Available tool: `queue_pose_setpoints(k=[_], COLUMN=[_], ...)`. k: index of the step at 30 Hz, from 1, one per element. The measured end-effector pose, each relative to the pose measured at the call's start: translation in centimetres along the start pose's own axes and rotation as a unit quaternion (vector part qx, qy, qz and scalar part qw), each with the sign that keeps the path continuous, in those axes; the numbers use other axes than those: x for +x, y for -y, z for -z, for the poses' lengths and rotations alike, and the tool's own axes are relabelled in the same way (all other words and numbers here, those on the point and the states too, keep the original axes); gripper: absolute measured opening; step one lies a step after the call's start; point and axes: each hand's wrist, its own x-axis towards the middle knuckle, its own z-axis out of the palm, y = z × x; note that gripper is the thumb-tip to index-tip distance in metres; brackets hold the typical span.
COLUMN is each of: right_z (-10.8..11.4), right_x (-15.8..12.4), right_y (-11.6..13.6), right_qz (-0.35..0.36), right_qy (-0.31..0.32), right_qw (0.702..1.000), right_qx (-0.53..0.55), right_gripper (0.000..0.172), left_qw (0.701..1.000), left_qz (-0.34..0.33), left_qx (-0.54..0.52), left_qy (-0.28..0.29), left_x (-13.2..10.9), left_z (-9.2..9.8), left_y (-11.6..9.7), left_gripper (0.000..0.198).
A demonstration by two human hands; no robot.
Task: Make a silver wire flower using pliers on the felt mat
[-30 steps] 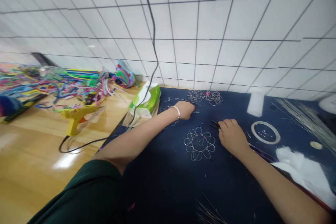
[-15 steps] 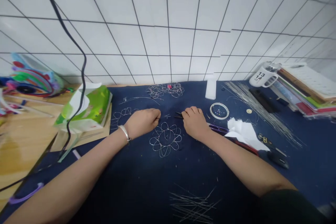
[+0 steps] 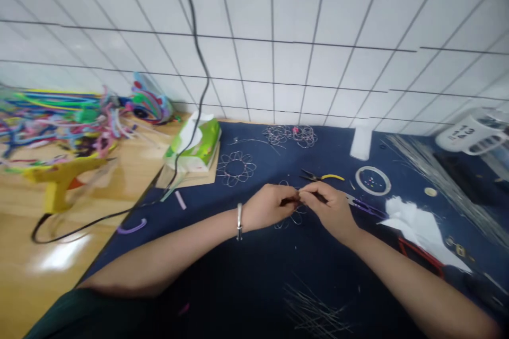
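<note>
My left hand and my right hand meet fingertip to fingertip, both closed in a pinch. Whatever lies between the fingers is too small and hidden to make out. Partly covered by the hands is a flower-shaped wire piece, its loops showing above and below them; I cannot tell whether it is held or lies on the cloth. Just beyond my right hand lies a pair of pliers with a yellow handle. A second wire flower rests farther left, flat on the dark blue cloth.
Tangled wire shapes lie by the wall. To the right are a bead-filled ring dish, purple-handled snips, white tissue and long wires. Leftward stand a tissue pack, a black cord and a yellow glue gun.
My hands, apart before, have come together over the wire flower. My right hand has let go of the pliers, which now lie on the cloth. The view has swung left.
</note>
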Motion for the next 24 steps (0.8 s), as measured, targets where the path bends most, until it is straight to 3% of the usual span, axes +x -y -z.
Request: queue_pose_setpoints(k=[4,6,10,16,20,24], right_z=[-0.1,-0.1,0.0,0.4,0.5,0.4], right_x=[0.3,0.6,0.8,0.8,1.0,1.1], right_y=[-0.4,-0.7,-0.9,-0.6,-1.1,-1.8], right_qz=[-0.006,-0.006,-0.003,0.018,-0.047,-0.101], right_qy=[0.0,0.003,0.015,0.052,0.067,0.065], right_qw=[1.0,0.999,0.999,0.996,0.995,0.993], right_qx=[-0.029,-0.032,-0.046,-0.07,-0.061,0.015], right_gripper=[0.017,0.018,0.018,0.019,0.022,0.028], left_qw=[0.981,0.973,0.984,0.999,0.999,0.999], left_qz=[0.068,0.085,0.067,-0.019,-0.036,-0.029], left_qx=[-0.177,-0.212,-0.163,-0.042,-0.012,-0.019], left_qy=[0.029,0.022,-0.005,0.006,-0.004,-0.011], left_x=[-0.7,-0.8,-0.7,-0.4,-0.3,-0.2], left_z=[-0.5,-0.7,-0.8,-0.4,-0.3,-0.2], left_y=[0.8,1.2,1.6,2.0,2.4,2.5], left_gripper=[0.018,0.019,0.014,0.013,0.014,0.013])
